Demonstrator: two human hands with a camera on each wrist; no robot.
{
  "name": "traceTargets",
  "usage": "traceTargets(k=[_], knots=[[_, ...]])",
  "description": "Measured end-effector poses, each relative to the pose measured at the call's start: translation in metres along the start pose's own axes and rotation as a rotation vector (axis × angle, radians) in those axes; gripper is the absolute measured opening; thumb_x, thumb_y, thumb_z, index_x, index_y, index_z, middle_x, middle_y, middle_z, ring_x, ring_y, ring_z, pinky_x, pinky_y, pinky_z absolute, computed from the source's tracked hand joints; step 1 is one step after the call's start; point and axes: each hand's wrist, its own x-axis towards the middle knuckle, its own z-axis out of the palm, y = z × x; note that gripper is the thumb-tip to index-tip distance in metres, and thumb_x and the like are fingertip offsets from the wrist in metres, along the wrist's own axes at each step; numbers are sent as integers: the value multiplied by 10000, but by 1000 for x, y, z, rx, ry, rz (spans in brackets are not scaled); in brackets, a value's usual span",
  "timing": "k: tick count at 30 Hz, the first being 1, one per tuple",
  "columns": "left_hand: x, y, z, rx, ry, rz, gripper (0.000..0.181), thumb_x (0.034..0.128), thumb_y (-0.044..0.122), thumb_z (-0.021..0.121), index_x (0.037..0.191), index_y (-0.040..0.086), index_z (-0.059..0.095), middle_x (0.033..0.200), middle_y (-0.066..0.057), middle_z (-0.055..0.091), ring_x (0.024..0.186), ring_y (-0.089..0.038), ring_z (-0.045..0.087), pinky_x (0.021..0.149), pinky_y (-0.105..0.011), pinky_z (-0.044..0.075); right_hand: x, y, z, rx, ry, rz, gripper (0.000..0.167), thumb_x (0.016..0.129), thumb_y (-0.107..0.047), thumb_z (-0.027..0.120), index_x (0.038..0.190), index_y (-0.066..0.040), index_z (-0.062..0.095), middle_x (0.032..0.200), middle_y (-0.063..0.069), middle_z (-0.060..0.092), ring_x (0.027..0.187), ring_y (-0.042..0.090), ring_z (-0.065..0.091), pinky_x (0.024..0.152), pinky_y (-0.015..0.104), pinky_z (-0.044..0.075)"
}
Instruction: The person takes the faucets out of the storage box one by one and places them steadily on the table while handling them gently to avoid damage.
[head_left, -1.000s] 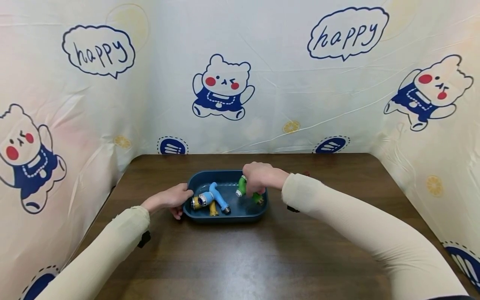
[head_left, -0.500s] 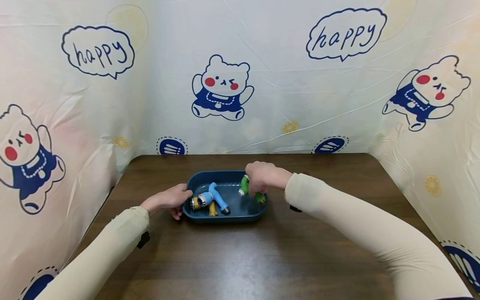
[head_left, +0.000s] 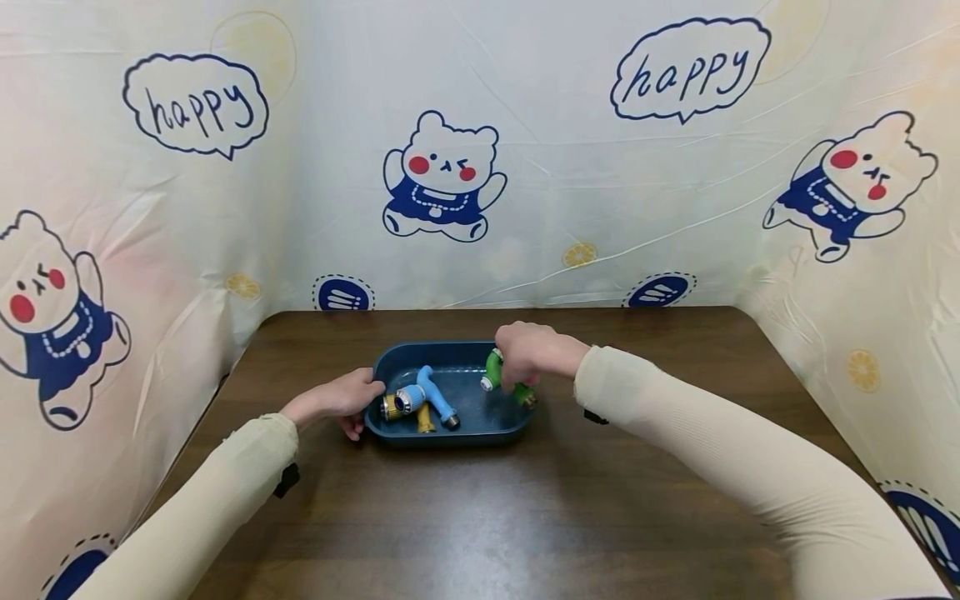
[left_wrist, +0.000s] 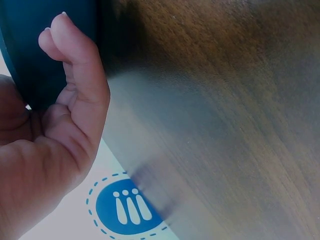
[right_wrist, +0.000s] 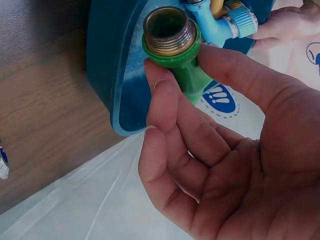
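Note:
My right hand (head_left: 525, 354) pinches a green faucet (head_left: 491, 370) over the right end of a dark blue plastic tray (head_left: 450, 437). In the right wrist view the thumb and fingertips hold the green faucet (right_wrist: 189, 82) just below its threaded metal end. A light blue faucet (head_left: 431, 392) lies in the tray's left half, partly on top of a yellow faucet (head_left: 426, 419). At the tray's left end my left hand (head_left: 348, 393) grips the rim, thumb on top. The left wrist view has its curled fingers (left_wrist: 82, 70) against the tray wall (left_wrist: 50, 75).
The tray stands on a brown wooden table (head_left: 480, 508), near its far edge. Patterned curtains (head_left: 555, 167) rise behind and at both sides. A small blue-and-silver piece (right_wrist: 3, 162) shows at the left edge of the right wrist view, too cut off to identify.
My right hand and the green faucet have shifted slightly to the right, toward the tray's right end. The left hand, the tray and the other faucets stay in place.

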Motion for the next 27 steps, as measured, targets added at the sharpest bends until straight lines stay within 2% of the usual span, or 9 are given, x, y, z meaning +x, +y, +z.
traceTargets(k=[3,10,11,13,15,18,20,25,27], knots=[[-14,19,7,11,26,-23,312,1126,168,353,1291,-94,388,738,-137,591,533,-174,596,570,-377,645,-1,2,-1,1,-5,0,172,881,-183,853,908,-90,710,805,47,702,739,228,754,558,269,541],[17,-27,-9,-10,-35,68,334,1131,255,392,1277,-44,406,723,-108,604,536,-181,625,541,-377,639,-3,7,-5,36,1,8,197,877,-179,854,948,-76,701,815,56,703,765,251,759,627,306,600],[9,-14,-5,-1,-16,25,319,1126,218,391,1266,-68,398,732,-133,612,549,-201,634,574,-410,650,-3,8,-5,37,4,10,202,875,-181,854,950,-76,699,813,55,702,755,244,755,630,307,601],[10,-15,-5,-1,-12,21,321,1123,227,390,1264,-61,404,728,-129,619,544,-200,641,572,-417,650,-3,10,-6,28,6,14,206,872,-192,856,945,-77,701,798,48,703,725,222,744,622,302,593],[-8,13,4,13,22,-33,293,1119,174,374,1284,-66,404,722,-137,614,537,-198,622,587,-418,653,-3,11,-6,15,8,21,211,869,-204,857,941,-77,705,781,42,705,709,207,736,595,291,570],[-12,18,6,9,29,-14,284,1122,165,347,1261,-75,410,699,-113,597,526,-170,607,562,-368,644,-2,14,-6,14,5,28,228,869,-218,864,948,-78,701,770,42,706,676,187,710,579,282,553],[-5,5,3,5,21,7,298,1129,174,335,1266,-80,408,706,-119,591,532,-179,611,546,-357,638,-2,17,-5,11,3,30,222,871,-221,861,938,-79,705,769,47,713,689,198,714,574,281,541],[63,-85,-24,-134,-18,-29,383,1115,311,462,1324,-9,431,814,-250,654,577,-327,677,589,-534,644,-2,23,-4,-11,2,41,180,870,-211,843,870,-84,715,737,42,717,730,221,736,549,271,495],[80,-104,-30,-188,-16,-64,421,1098,342,512,1349,11,439,850,-299,662,585,-380,679,614,-598,630,-3,24,-5,-9,4,47,180,869,-206,842,869,-84,710,725,37,710,717,214,729,546,269,489]])
